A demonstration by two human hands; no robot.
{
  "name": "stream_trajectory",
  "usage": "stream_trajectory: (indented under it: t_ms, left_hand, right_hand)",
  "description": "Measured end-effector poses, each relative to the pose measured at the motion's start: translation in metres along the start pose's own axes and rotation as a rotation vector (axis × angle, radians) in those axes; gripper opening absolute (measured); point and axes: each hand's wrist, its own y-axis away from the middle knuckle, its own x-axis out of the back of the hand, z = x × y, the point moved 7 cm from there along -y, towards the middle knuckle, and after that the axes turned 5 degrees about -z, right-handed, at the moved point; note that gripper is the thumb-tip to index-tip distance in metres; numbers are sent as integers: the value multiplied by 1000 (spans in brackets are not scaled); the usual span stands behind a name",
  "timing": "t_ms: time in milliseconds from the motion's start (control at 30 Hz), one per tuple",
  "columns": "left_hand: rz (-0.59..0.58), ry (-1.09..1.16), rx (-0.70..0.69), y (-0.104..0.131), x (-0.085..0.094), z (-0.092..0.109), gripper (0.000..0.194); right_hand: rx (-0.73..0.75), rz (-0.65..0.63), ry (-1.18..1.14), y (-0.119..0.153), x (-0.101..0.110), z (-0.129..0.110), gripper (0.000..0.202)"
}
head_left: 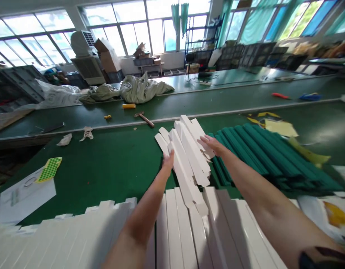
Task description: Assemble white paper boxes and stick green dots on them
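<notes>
Several long, narrow white cardboard boxes [186, 151] lie bunched between my two hands, at a slant, above the green tabletop. My left hand [168, 163] presses on the bunch from the left, its thumb up along a box. On the other side my right hand [212, 145] grips the bunch, fingers over the right-hand boxes. The near ends of the bunch overlap a row of similar white boxes [178, 228] along the front. Directly right of my right hand lies a stack of dark green ridged strips [245, 149].
A hammer [145, 118] and a yellow roll [129, 106] lie farther back. At left are a paper sheet [26, 196] and a green-checked card [49, 169]. Grey-green cloth [144, 89] is heaped on the far table. A red-handled tool [280, 96] lies at right.
</notes>
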Motion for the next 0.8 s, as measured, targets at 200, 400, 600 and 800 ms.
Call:
stream_trajectory:
  t_ms: [200, 400, 600, 800]
  left_hand:
    - [117, -206, -140, 65, -25, 55, 77]
    - [-253, -683, -404, 63, -65, 107, 96]
    - [-45, -775, -269, 78, -32, 87, 74]
    - [-334, -918, -551, 117, -31, 45, 80]
  right_hand:
    - [3, -10, 148, 39, 25, 39, 65]
    - [181, -80, 323, 75, 33, 32, 54]
    - [319, -142, 441, 171, 40, 60, 39]
    - [558, 29, 703, 278, 10, 123, 38]
